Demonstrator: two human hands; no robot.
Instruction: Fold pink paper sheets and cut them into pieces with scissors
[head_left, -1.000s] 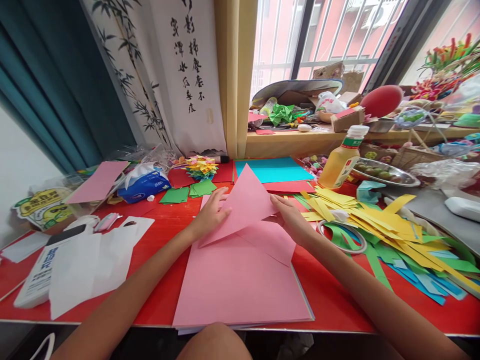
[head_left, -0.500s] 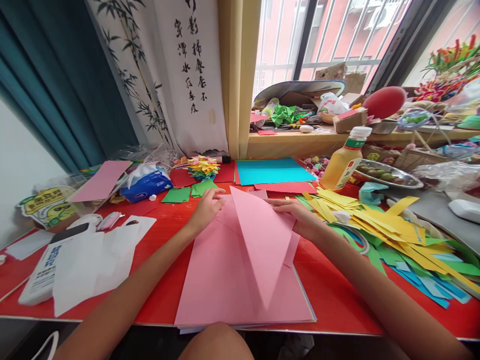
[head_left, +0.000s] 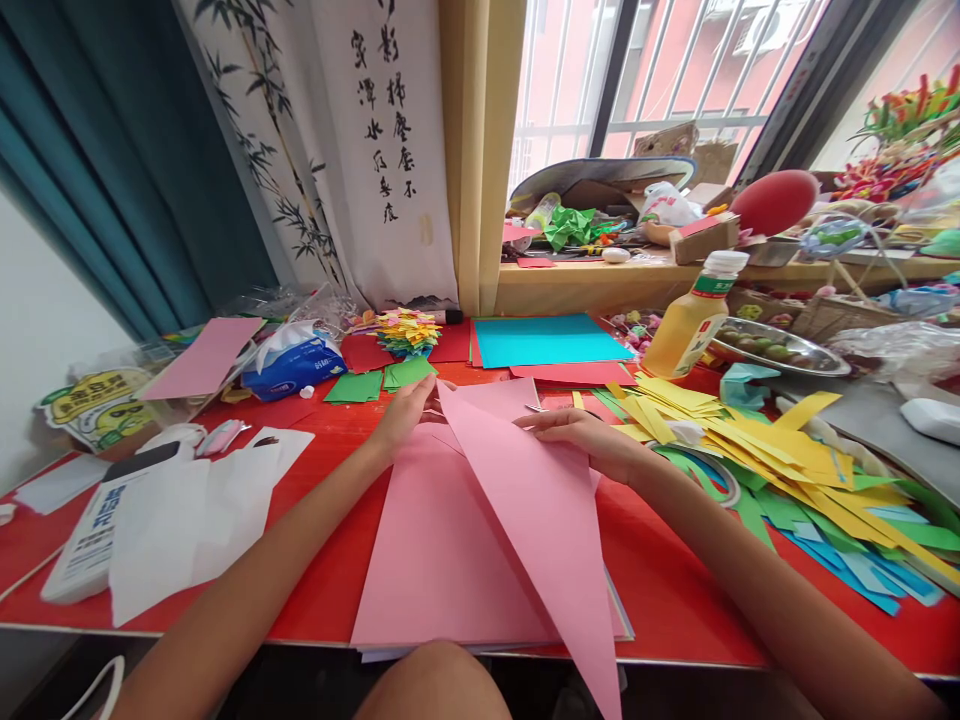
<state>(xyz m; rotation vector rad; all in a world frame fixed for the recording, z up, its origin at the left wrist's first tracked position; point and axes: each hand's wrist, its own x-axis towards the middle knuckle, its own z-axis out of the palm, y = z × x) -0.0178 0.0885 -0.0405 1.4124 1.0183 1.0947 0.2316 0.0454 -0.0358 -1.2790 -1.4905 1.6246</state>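
Observation:
A loose pink sheet of paper (head_left: 525,490) slants over the stack of pink paper (head_left: 442,580), its long pointed lower end reaching past the table's front edge. At the sheet's upper left corner, the fingers of my left hand (head_left: 405,418) are closed on it. My right hand (head_left: 589,437) has its fingers closed over the sheet's upper right part; the thumb is hidden. A small shiny metal tip (head_left: 534,408) pokes out by the right fingertips, and I cannot make out what it belongs to.
Yellow, green and blue paper strips (head_left: 795,460) spread at right, near a juice bottle (head_left: 690,318) and a metal dish (head_left: 780,350). Blue paper (head_left: 551,342) lies behind. At left are a tissue pack (head_left: 294,365), white paper (head_left: 195,530) and green paper squares (head_left: 354,387).
The sheet's lower point has swung down and right, past the table edge. My left hand, earlier apart from its upper corner, now pinches it; my right hand has shifted slightly left.

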